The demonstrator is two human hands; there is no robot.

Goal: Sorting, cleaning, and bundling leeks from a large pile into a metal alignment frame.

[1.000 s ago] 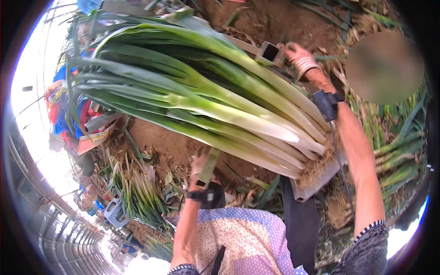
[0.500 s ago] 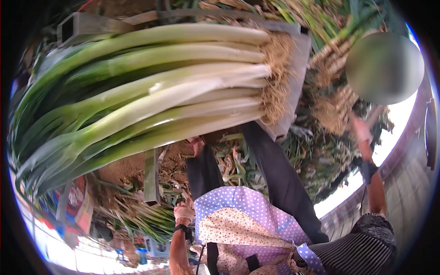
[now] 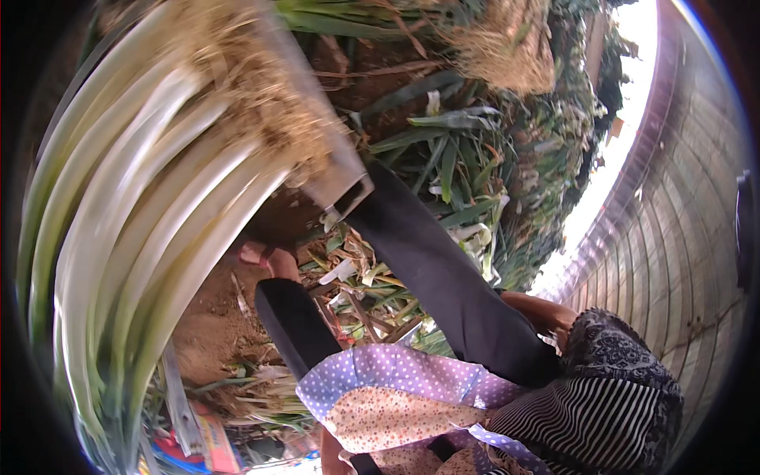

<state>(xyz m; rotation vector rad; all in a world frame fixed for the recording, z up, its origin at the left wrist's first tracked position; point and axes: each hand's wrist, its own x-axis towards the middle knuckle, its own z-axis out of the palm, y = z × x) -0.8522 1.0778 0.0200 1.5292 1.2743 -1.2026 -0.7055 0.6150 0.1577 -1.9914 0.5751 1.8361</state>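
Several thick leeks (image 3: 150,198) with white stalks lie side by side on a metal frame (image 3: 321,134). Their brown, hairy roots (image 3: 261,87) rest toward the frame's edge, and the green leaves hang down at the left. My right forearm (image 3: 542,310) reaches behind my dark-trousered right leg, which hides the hand. Only a strip of my left forearm (image 3: 331,455) shows below the apron (image 3: 396,368); that hand is hidden too. Neither hand is seen touching the leeks.
More bundled roots (image 3: 507,47) lie at the top. Leaf scraps (image 3: 451,150) cover the ground to the right of the frame, up against a pale ribbed sheet wall (image 3: 673,198). Bare soil (image 3: 214,324) shows near my foot (image 3: 269,260). Colourful packaging (image 3: 214,443) sits at lower left.
The view has swung, so the leeks now appear farther left and tilted. My left hand, by the apron, and my right hand, extended near the root bundles, have both gone out of sight.
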